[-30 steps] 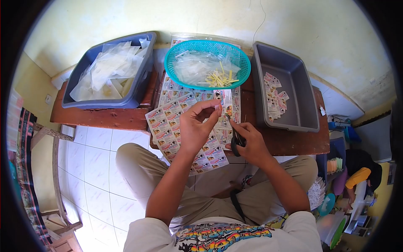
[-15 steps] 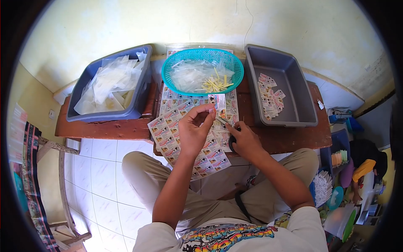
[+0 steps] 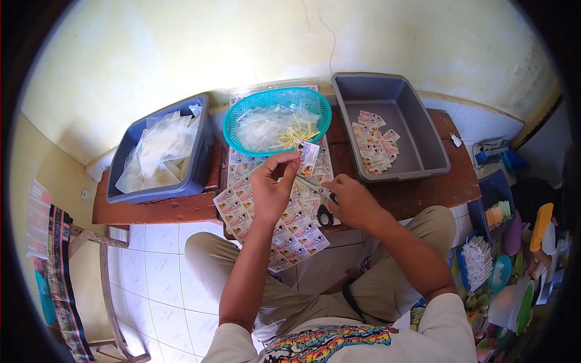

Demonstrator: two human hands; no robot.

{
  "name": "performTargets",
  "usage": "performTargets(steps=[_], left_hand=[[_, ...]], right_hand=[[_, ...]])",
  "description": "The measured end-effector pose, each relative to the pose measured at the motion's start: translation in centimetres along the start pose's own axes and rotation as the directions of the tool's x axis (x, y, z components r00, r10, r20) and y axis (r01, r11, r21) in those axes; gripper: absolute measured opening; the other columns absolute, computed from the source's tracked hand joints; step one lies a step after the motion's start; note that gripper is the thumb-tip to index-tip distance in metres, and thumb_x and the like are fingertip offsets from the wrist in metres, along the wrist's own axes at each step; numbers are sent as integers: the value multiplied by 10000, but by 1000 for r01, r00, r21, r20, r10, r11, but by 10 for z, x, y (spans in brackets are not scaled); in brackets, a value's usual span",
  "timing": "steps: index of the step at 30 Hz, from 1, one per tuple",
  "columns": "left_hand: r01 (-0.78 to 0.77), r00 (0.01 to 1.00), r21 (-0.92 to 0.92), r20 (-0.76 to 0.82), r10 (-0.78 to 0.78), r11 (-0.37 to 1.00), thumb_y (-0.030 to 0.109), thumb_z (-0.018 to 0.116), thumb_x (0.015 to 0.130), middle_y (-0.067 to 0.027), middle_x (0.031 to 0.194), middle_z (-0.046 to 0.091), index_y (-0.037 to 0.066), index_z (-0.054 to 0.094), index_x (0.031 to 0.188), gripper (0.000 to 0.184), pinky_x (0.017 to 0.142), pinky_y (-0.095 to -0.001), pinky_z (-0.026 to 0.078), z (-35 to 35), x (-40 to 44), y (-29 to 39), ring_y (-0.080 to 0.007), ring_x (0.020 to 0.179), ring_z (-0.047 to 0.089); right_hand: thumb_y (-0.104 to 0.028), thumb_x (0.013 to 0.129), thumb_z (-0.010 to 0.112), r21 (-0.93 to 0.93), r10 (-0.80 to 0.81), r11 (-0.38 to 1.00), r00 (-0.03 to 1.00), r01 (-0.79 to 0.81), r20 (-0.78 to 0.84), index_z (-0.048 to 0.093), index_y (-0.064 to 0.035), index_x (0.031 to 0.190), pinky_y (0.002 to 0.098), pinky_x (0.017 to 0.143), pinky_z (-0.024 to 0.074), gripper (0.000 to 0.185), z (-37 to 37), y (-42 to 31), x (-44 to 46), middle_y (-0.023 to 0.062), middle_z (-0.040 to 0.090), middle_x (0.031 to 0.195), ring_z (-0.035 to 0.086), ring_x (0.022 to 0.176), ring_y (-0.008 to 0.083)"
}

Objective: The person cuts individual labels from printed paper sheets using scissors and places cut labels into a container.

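- Label (image 3: 308,158), small and printed, shows tilted just short of the green basket; clock directions below are read from it.
- Left hand (image 3: 273,189), at eight o'clock: thumb and forefinger pinch the label's left edge.
- Scissors (image 3: 315,187), at about six o'clock: blades aim toward ten o'clock, just below the label; whether they touch it, I cannot tell.
- Right hand (image 3: 356,201), between four and five o'clock: fingers curl round the scissors' handle, one black loop showing below.
- Printed sheets (image 3: 295,238), at seven o'clock, overlap on the wooden desk (image 3: 417,198) and hang over its near edge.
- Green basket (image 3: 241,144), at eleven o'clock, holds clear plastic and yellow strips (image 3: 301,131).
- Grey tub (image 3: 419,142), between two and three o'clock, holds cut labels (image 3: 370,145).
- Blue-grey tub (image 3: 195,172), at nine o'clock, is heaped with plastic bags (image 3: 158,147).
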State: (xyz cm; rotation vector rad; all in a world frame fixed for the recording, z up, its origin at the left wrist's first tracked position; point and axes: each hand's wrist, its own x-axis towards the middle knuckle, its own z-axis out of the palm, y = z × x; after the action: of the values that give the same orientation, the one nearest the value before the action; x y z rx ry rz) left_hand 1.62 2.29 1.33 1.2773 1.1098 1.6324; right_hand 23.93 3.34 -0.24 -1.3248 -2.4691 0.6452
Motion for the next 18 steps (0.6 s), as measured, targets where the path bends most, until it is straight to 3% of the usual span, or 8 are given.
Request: performTargets(steps=[2,4,7,8,10,18], left_hand=[[-29,999,47,28,27,998,-20,685,1008,-75,1054,776,-37,746,1167,170,871,-271,564,5,9,5,-102,965,711],[-73,995,189,87,58,979,-28,679,998,-77,1021,782,-17,760,1131,156,838,-290,573,12,19,10,-107,904,716],[-120,978,278,200,65,953,-39,680,977,-90,991,786,5,771,1114,170,802,-298,575,31,35,19,-121,849,719],[-121,976,279,209,63,953,-39,680,977,-90,991,786,5,771,1114,170,802,-298,575,37,40,21,-121,849,719],[-179,937,343,346,53,922,-43,635,1001,-75,1031,781,8,762,1116,179,888,-290,566,50,52,23,-120,934,720],[-260,861,312,504,73,914,-58,619,972,-88,1048,763,8,761,1098,201,843,-313,572,102,92,-10,-151,927,720]], right_hand=[[-135,909,735,104,-43,993,998,48,-55,666,-61,1370,430,878,585,472,-31,-1,-4,175,658,1147,719,997,328],[-102,928,721,230,-33,969,969,91,-243,696,-31,1304,394,842,583,384,-60,0,-5,184,693,1137,736,969,301],[-112,939,717,287,-5,949,916,131,-401,702,-10,1268,436,870,555,344,-96,-7,-2,184,700,1069,727,950,322],[-123,949,720,281,-41,941,889,188,-456,689,-7,1300,407,841,568,371,-98,1,3,175,731,1028,735,897,286],[-131,951,732,359,-9,918,915,168,-404,676,-13,1330,390,816,579,402,-105,22,14,164,744,1019,741,889,256],[-104,944,761,676,179,737,970,-20,-167,705,-24,1322,279,709,599,390,-122,92,38,67,765,991,724,832,110]])
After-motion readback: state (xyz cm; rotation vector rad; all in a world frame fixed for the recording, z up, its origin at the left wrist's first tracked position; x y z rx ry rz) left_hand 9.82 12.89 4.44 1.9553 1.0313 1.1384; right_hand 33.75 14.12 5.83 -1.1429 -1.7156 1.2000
